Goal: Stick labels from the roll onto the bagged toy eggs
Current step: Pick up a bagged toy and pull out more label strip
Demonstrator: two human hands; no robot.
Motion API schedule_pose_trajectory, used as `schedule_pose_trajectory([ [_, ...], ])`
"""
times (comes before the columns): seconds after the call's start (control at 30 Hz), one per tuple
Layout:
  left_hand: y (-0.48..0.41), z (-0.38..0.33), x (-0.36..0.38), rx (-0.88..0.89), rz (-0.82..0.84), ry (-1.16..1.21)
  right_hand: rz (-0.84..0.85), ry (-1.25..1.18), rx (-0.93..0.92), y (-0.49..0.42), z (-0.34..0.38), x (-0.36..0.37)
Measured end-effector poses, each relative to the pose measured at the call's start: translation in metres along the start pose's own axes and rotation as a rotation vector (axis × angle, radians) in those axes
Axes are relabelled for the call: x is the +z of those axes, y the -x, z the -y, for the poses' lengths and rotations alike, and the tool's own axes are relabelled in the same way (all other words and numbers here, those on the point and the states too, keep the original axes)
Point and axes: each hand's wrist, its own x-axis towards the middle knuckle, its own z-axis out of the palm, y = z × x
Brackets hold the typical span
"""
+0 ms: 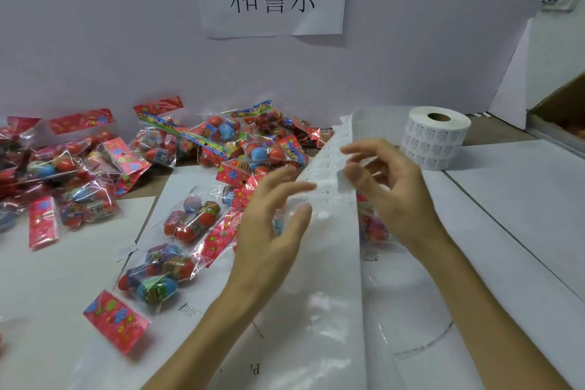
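1. Two hands are raised over the table (497,134), and a strip (329,263) of backing paper from the roll (437,139) is stretched between them.
2. The strip's left edge is pinched by the left hand (272,231), thumb in front.
3. A label (343,182) at the strip's right edge is pinched by the right hand (392,190).
4. Egg bags (190,222) are spread to the left, with one partly hidden under the strip.

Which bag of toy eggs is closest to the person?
The bag at the front left, with a blue-green egg and a pink flowery card at its near end. The others in full view lie farther back.
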Motion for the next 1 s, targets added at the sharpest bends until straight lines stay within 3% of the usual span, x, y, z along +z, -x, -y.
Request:
schedule_pose_trajectory([
  [0.2, -0.008, -0.016, 0.001, -0.431, 0.352, 0.513, 0.194, 0.079, -0.019, 0.005, -0.002, 0.017],
  [0.4, -0.006, -0.011, -0.009, -0.469, 0.295, 0.785, 0.187, 0.122, -0.007, 0.004, -0.003, 0.012],
  [0.67, -0.009, -0.011, -0.018, -0.511, 0.226, 0.906, 0.094, 0.073, -0.007, 0.003, -0.008, 0.013],
  [0.9, -0.012, -0.009, -0.012, -0.543, 0.197, 0.690, 0.172, 0.036, -0.004, 0.005, -0.008, 0.016],
  [1.0, -0.010, -0.005, -0.012, -0.522, 0.272, 0.697, 0.220, 0.056, -0.016, 0.006, -0.007, 0.016],
])
